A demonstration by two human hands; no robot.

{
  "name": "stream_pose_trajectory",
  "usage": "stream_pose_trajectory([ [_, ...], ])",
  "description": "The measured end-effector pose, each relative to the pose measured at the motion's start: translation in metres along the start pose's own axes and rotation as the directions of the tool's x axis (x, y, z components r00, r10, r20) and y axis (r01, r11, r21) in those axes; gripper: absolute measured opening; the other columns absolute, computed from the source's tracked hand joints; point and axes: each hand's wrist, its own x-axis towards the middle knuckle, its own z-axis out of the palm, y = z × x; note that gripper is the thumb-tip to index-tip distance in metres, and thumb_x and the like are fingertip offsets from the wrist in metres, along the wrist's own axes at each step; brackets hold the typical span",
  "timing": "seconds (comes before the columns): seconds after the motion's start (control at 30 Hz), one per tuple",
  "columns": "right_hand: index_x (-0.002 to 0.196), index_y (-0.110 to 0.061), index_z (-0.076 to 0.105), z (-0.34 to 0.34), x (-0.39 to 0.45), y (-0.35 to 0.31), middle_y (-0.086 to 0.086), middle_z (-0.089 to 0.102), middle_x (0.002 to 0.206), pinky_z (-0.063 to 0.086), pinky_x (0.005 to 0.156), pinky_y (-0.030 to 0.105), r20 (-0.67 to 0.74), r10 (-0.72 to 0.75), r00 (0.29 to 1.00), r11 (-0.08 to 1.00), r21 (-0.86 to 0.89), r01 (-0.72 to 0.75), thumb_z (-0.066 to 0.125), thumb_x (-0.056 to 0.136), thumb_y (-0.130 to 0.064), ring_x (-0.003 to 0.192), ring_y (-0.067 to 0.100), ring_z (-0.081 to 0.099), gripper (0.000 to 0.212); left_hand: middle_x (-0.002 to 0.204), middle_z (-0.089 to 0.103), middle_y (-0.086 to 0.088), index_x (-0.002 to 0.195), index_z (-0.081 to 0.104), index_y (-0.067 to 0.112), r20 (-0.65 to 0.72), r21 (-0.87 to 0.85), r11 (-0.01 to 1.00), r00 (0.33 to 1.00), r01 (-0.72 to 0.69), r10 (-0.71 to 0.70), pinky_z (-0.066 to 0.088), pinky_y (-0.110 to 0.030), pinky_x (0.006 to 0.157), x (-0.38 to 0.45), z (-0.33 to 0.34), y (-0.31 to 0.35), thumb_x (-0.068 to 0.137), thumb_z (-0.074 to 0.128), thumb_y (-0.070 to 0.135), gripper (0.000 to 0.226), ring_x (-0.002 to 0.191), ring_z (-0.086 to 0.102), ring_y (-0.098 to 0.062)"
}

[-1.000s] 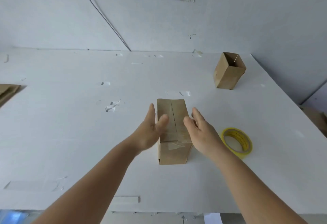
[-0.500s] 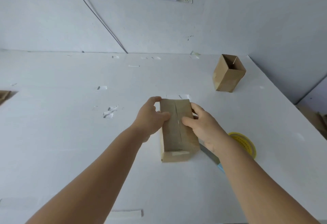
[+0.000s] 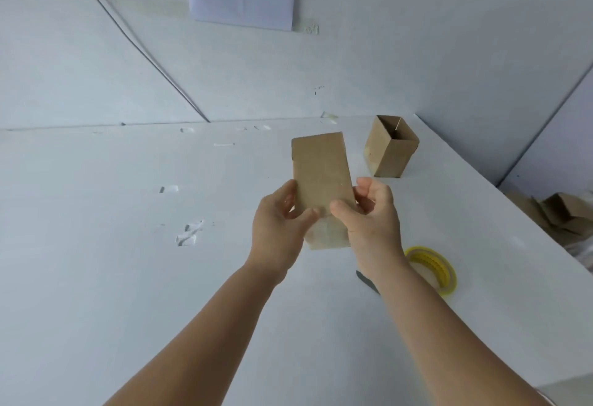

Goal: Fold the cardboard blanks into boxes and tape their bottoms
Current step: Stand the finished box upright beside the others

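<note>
2 hands grip 1 folded box (image 3: 321,181) above the table (image 3: 112,277): left hand (image 3: 279,229) and right hand (image 3: 372,222) fingers curled round its lower end. Turn it steadily, checking the bottom tape lies flat.

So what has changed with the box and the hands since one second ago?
Both hands, left and right, closed on the box and lifted it off the table, tipping it up. Before, it lay flat between open hands. The open box and tape roll stayed put.
</note>
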Motion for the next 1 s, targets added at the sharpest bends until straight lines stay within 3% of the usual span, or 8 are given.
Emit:
stream_pose_trajectory([
  [0.1, 0.117, -0.027, 0.054, 0.004, -0.003, 0.0, -0.004, 0.061, 0.109, 0.052, 0.077, 0.026, 0.027, -0.015, 1.0, 0.997, -0.078, 0.017, 0.07, 0.073, -0.02, 0.101, 0.011, 0.061, 0.047, 0.088, 0.072, 0.023, 0.098, 0.066, 0.034, -0.017, -0.096, 0.995, 0.999, 0.038, -0.039, 0.051, -0.011, 0.071, 0.002, -0.01, -0.005, 0.081, 0.066, -0.008, 0.045, 0.084, 0.068, 0.006],
  [0.2, 0.096, -0.033, 0.065, 0.003, -0.005, 0.006, 0.003, 0.069, 0.096, 0.055, 0.079, 0.042, 0.031, -0.017, 0.999, 0.994, -0.106, 0.02, 0.065, 0.072, -0.018, 0.092, 0.022, 0.065, 0.029, 0.115, 0.07, 0.005, 0.123, 0.062, 0.015, -0.006, -0.086, 0.994, 0.998, 0.063, -0.063, 0.052, -0.029, 0.091, 0.01, -0.016, -0.007, 0.079, 0.067, -0.009, 0.05, 0.102, 0.067, -0.007],
  [0.37, 0.126, -0.04, 0.055, -0.004, 0.01, 0.016, -0.004, 0.059, 0.122, 0.052, 0.093, 0.037, 0.001, -0.037, 0.999, 0.984, -0.176, 0.037, 0.062, 0.07, -0.027, 0.106, 0.006, 0.062, 0.057, 0.112, 0.067, 0.002, 0.124, 0.06, 0.021, 0.005, -0.01, 0.998, 0.998, 0.068, -0.068, 0.054, -0.018, 0.076, 0.024, -0.006, -0.015, 0.081, 0.055, -0.013, 0.055, 0.102, 0.064, -0.003],
  [0.47, 0.123, -0.042, 0.056, -0.011, 0.025, 0.018, -0.011, 0.059, 0.121, 0.052, 0.093, 0.034, -0.016, -0.083, 0.996, 0.974, -0.21, 0.078, 0.062, 0.076, -0.02, 0.109, 0.005, 0.059, 0.053, 0.098, 0.07, 0.013, 0.106, 0.067, 0.033, -0.002, 0.053, 0.999, 1.0, 0.013, -0.013, 0.052, -0.013, 0.071, 0.039, 0.007, -0.017, 0.08, 0.051, -0.014, 0.056, 0.096, 0.064, 0.002],
  [0.6, 0.127, -0.034, 0.057, -0.023, 0.059, 0.027, -0.011, 0.06, 0.117, 0.05, 0.088, 0.024, -0.07, -0.13, 0.989, 0.947, -0.305, 0.103, 0.062, 0.081, -0.01, 0.105, 0.001, 0.057, 0.052, 0.101, 0.071, 0.012, 0.109, 0.069, 0.017, -0.073, 0.103, 0.994, 0.997, 0.027, -0.02, 0.052, -0.013, 0.07, 0.071, 0.032, -0.024, 0.079, 0.055, -0.01, 0.043, 0.098, 0.066, 0.0],
  [0.8, 0.123, -0.022, 0.053, -0.043, 0.131, 0.046, -0.006, 0.063, 0.115, 0.048, 0.08, 0.017, -0.068, -0.137, 0.988, 0.909, -0.406, 0.098, 0.065, 0.082, -0.003, 0.101, 0.01, 0.06, 0.047, 0.103, 0.065, 0.01, 0.109, 0.06, 0.026, -0.156, 0.288, 0.956, 0.988, 0.05, -0.005, 0.048, -0.007, 0.07, 0.13, 0.078, -0.045, 0.08, 0.059, 0.003, 0.037, 0.089, 0.061, 0.009],
  [0.9, 0.122, -0.018, 0.055, -0.05, 0.164, 0.064, -0.005, 0.064, 0.114, 0.046, 0.077, 0.012, -0.073, -0.136, 0.988, 0.902, -0.422, 0.092, 0.065, 0.085, -0.004, 0.104, 0.014, 0.063, 0.041, 0.108, 0.066, 0.01, 0.114, 0.068, 0.026, -0.15, 0.395, 0.917, 0.989, 0.048, 0.013, 0.05, -0.017, 0.08, 0.161, 0.098, -0.06, 0.079, 0.053, 0.004, 0.044, 0.1, 0.061, -0.004],
  [1.0, 0.123, -0.018, 0.058, -0.054, 0.189, 0.089, -0.006, 0.066, 0.116, 0.046, 0.083, 0.014, -0.036, -0.112, 0.993, 0.882, -0.465, 0.082, 0.062, 0.088, -0.005, 0.11, 0.014, 0.062, 0.038, 0.102, 0.067, 0.013, 0.11, 0.068, 0.025, -0.232, 0.436, 0.891, 0.972, 0.13, -0.028, 0.042, -0.002, 0.063, 0.181, 0.112, -0.082, 0.084, 0.054, 0.005, 0.035, 0.089, 0.061, 0.0],
])
